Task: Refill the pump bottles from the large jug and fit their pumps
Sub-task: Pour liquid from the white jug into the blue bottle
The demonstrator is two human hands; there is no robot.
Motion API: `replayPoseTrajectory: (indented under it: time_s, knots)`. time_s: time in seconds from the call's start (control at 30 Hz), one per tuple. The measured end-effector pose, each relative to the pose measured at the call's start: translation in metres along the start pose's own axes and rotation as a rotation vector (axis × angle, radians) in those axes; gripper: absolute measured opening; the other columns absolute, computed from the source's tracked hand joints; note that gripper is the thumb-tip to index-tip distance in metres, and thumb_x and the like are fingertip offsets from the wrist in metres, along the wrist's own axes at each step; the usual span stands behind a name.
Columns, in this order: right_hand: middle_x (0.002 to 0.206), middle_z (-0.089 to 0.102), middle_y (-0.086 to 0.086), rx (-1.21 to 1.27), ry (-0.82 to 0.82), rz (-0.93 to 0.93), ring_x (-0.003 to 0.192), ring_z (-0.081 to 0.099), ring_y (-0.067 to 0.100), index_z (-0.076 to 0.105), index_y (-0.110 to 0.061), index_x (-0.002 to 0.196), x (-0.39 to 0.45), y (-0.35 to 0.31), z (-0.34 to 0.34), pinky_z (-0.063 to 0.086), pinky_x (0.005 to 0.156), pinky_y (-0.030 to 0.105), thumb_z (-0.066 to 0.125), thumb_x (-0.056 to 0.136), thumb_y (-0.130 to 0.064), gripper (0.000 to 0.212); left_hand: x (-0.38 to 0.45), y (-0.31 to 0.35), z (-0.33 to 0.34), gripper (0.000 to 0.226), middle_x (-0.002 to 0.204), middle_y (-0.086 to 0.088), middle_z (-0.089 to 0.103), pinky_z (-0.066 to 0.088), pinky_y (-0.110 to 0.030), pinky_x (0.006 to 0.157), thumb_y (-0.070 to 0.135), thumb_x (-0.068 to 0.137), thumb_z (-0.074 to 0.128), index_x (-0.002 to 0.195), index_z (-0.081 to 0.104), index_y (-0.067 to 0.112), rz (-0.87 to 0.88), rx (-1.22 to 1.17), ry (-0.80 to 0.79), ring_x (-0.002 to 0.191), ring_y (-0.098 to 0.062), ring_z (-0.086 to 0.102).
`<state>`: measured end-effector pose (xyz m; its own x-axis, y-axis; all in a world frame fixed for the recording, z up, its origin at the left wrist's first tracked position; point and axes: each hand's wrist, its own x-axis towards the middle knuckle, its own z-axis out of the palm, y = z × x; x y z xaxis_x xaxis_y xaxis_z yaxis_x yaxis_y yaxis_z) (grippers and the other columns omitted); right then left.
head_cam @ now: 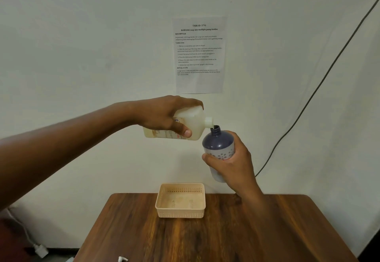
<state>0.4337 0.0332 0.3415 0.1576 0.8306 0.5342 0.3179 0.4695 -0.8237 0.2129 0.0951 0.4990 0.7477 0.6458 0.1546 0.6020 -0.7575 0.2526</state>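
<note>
My left hand [164, 115] grips the large translucent jug [193, 124] of pale yellowish liquid, tipped on its side high above the table. Its white spout rests at the open neck of a purple pump bottle [218, 144] with a flower pattern. My right hand [232, 165] holds that bottle around its lower body, tilted slightly toward the jug. No pump sits on the bottle. A white pump part [122, 259] peeks in at the bottom edge of the view.
A peach plastic basket [162, 196] stands at the far edge of the wooden table [226, 237], below my hands. A printed task sheet [199, 54] hangs on the wall. A dark cable [308, 101] runs down the wall at right.
</note>
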Motion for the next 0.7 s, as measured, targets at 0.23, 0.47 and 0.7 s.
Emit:
replayPoseTrajectory:
  time_s: [0.23,0.47,0.7]
  knots:
    - [0.111,0.057,-0.029,0.004,0.0,0.002,0.102,0.056,-0.008,0.047,-0.048,0.119,0.0007,0.0026,-0.0003,0.049,0.066,0.005,0.083,0.063,-0.052,0.066,0.0025,-0.0026,-0.0001,0.074,0.121,0.01,0.06,0.053,-0.013,0.077,0.047,0.085,0.079,0.148,0.044,0.032,0.026,-0.017,0.002,0.105,-0.005,0.063]
    - [0.11,0.055,-0.031,0.002,-0.003,0.01,0.102,0.054,-0.012,0.046,-0.048,0.118,-0.0004,0.0046,0.0005,0.047,0.066,0.001,0.083,0.067,-0.049,0.063,0.0048,-0.005,0.0019,0.076,0.121,0.01,0.059,0.054,-0.012,0.074,0.05,0.084,0.078,0.148,0.042,0.032,0.039,-0.006,0.004,0.105,-0.004,0.061]
    - [0.111,0.055,-0.03,0.004,-0.004,0.012,0.103,0.054,-0.01,0.047,-0.044,0.121,0.0002,0.0042,0.0003,0.048,0.066,0.003,0.081,0.064,-0.052,0.066,0.0052,-0.0055,0.0011,0.074,0.113,0.019,0.057,0.051,-0.005,0.078,0.048,0.084,0.079,0.148,0.044,0.031,0.047,-0.026,0.012,0.107,0.004,0.058]
